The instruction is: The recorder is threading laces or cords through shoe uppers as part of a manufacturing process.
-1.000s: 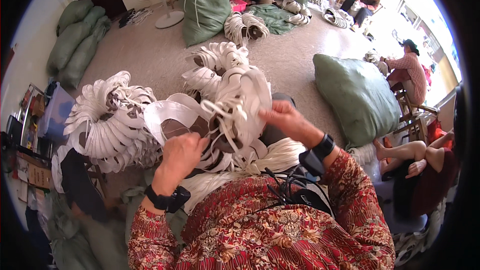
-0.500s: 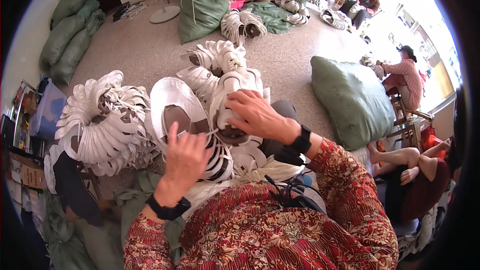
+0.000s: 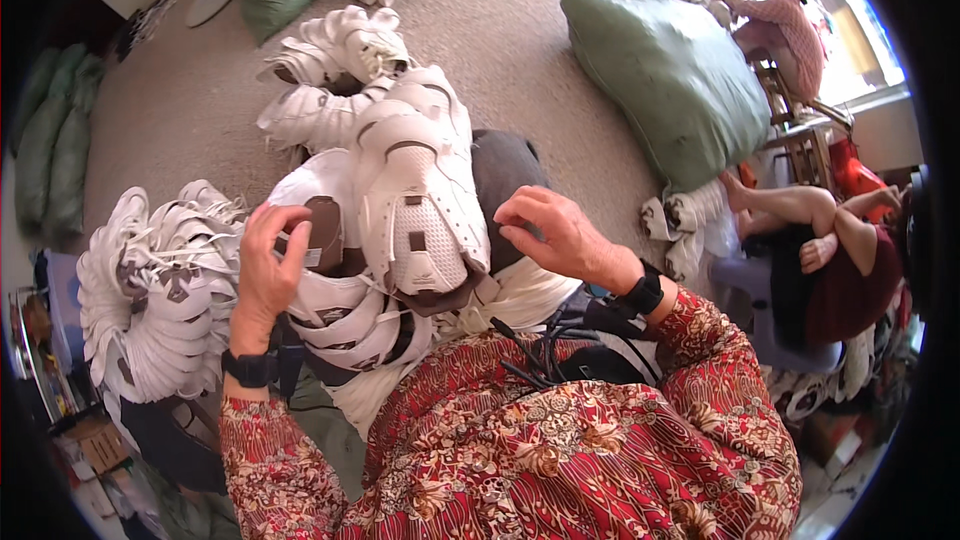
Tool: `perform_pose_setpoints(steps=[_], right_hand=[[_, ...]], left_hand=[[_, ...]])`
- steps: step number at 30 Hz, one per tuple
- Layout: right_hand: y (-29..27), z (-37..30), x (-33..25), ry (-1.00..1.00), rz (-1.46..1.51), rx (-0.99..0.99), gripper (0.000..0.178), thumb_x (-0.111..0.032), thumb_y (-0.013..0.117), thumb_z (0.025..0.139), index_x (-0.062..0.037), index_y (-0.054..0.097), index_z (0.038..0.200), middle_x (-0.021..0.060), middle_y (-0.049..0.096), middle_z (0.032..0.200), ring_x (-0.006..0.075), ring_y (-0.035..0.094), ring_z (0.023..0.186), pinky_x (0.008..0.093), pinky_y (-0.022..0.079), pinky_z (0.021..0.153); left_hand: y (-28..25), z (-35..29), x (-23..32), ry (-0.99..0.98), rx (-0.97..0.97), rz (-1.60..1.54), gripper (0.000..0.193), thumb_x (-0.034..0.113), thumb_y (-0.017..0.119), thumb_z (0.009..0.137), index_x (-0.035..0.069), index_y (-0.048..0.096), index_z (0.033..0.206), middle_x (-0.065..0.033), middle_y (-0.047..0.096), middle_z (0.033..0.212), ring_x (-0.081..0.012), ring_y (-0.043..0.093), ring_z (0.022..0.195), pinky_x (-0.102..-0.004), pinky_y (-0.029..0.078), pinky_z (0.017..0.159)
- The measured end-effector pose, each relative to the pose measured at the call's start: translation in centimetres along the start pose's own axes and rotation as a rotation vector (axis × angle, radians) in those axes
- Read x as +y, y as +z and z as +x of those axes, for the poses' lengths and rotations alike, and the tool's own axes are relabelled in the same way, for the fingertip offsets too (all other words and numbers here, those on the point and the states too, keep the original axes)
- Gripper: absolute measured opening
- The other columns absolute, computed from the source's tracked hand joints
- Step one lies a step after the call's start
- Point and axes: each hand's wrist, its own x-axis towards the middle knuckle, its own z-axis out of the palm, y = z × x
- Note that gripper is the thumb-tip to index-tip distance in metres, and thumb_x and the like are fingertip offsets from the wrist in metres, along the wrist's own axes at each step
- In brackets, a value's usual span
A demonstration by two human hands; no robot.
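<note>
A white shoe upper point(image 3: 415, 225) with a perforated tongue and brown lining lies on top of a stack in front of me, over my lap. Left of it, my left hand point(image 3: 268, 265) hovers by another white upper with a brown inside point(image 3: 324, 225); its fingers are bent, with a gap between thumb and forefinger. To the right, above my dark-clothed knee point(image 3: 508, 175), my right hand point(image 3: 562, 238) is raised with its fingers curled in toward the thumb. Whatever it may pinch is too small to make out. Neither hand touches the top upper.
Bundles of nested white uppers point(image 3: 180, 310) stand at left, with more uppers point(image 3: 345, 45) beyond the stack. A large green sack point(image 3: 670, 80) lies at right. A seated person's bare legs point(image 3: 780, 202) and another person on a stool point(image 3: 790, 30) are beyond it.
My right hand has lifted off the top upper and moved right. My left hand has drawn away to the left. The view has shifted, and the top upper's tongue now shows plainly.
</note>
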Motion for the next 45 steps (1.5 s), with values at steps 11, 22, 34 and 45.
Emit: perform_pose_setpoints(steps=[11,22,34,45], right_hand=[[1.0,-1.3,-0.8,-0.256,-0.538,-0.349,0.008,-0.016,0.065,0.075,-0.0123,0.065,0.068,0.0018,0.056,0.082,0.0207,0.052,0.092,0.0333,0.038,0.084],[4.2,-2.0,-0.7,-0.291,-0.627,-0.329,0.009,-0.015,0.063,0.077,-0.0109,0.069,0.072,0.0043,0.064,0.081,0.0218,0.06,0.086,0.034,0.041,0.083],[-8.8,-3.2,-6.7,-0.054,-0.098,0.265,0.007,-0.008,0.056,0.094,-0.0007,0.056,0.096,0.02,0.062,0.075,0.0415,0.061,0.071,0.0466,0.049,0.064],[-21.0,-4.5,-12.3,-0.185,0.297,0.957,0.007,-0.004,0.052,0.1,-0.0025,0.057,0.096,-0.0019,0.053,0.067,0.0041,0.049,0.062,0.0242,0.042,0.053]], left_hand=[[0.1,-2.2,1.1,0.043,0.045,0.159,0.019,0.01,0.048,0.096,0.0,0.064,0.099,-0.0141,0.065,0.091,-0.0329,0.062,0.089,-0.0486,0.035,0.111],[0.1,-3.4,1.3,0.038,0.064,0.184,0.02,0.011,0.049,0.098,0.0,0.064,0.101,-0.013,0.065,0.089,-0.0305,0.062,0.086,-0.0478,0.034,0.111],[2.3,-4.6,13.8,0.332,0.075,-0.078,0.02,-0.003,0.06,0.09,0.001,0.062,0.109,-0.0159,0.065,0.098,-0.0335,0.065,0.09,-0.0381,0.051,0.082],[12.4,-2.1,18.3,-0.002,-0.581,-0.747,0.02,0.013,0.053,0.103,-0.002,0.065,0.109,-0.0022,0.068,0.091,-0.0077,0.058,0.081,-0.0216,0.045,0.073]])
